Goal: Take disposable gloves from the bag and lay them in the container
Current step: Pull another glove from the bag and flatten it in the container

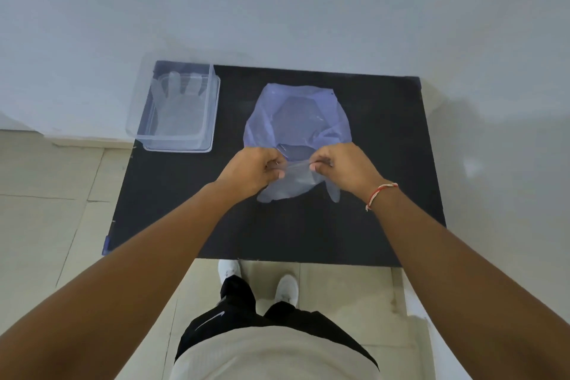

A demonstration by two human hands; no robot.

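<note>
At ten o'clock on the black mat (308, 231), the clear container (207, 114) holds a flat glove (177, 108). Left hand (251, 170) and right hand (342, 166) pinch a transparent glove (293, 182) at the blue bag (308, 108) mouth; bare mat lies at six o'clock.

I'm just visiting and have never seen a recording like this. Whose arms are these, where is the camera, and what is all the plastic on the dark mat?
There is no machine here: a person wears one camera on the head, looking down, so you see their own arms and shoes. The left hand and right hand pinch a thin clear glove between them, stretched just in front of the bluish plastic bag. Both lie over a dark mat. At the mat's far left corner stands a clear container with at least one glove already laid flat inside.
</note>
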